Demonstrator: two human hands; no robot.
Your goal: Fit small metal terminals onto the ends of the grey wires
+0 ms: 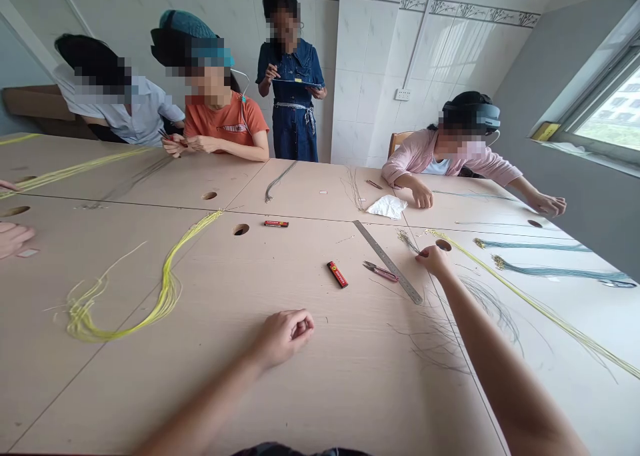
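Observation:
My left hand [286, 336] rests on the tabletop with its fingers curled in, and nothing shows in it. Farther out to the right, my right hand [434, 261] pinches at a bundle of grey-green cords [409, 241] near its gold-tipped end. The loose strands of the bundle spread over the table behind my wrist and forearm. Left of that hand lie a steel ruler [387, 261] and thread snips [381, 272] with a pinkish handle. A red-and-black small box [337, 275] lies between my two hands.
A yellow cord bundle [167, 289] curves across the left; another yellow bundle [530, 299] runs along the right. Grey-green bundles [550, 269] lie beyond it. A white tissue [387, 207] and a cable hole [241, 229] are farther back. Several people sit or stand around the table.

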